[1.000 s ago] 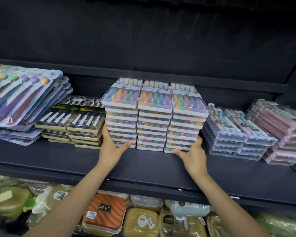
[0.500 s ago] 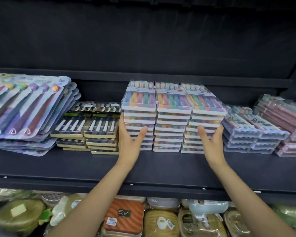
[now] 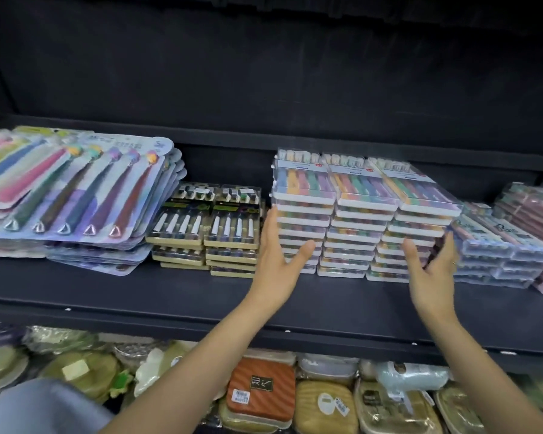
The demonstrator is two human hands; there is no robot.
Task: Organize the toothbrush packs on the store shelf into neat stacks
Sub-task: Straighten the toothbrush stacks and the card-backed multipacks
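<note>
two hands flat, fingers straight, left hand (image 3: 276, 261), right hand (image 3: 433, 270), flanking glossy boxy toothbrush packs (image 3: 358, 220)

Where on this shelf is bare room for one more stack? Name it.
Bare: the front strip of the shelf before all stacks, and the gap behind the black-and-gold packs. Crowded: from the rainbow stacks, flanked by left hand and right hand, rightward.

Three rainbow stacks (image 3: 358, 214) side by side, two black-and-gold stacks (image 3: 206, 228) to the left, two hands (image 3: 279, 258) up front.
</note>
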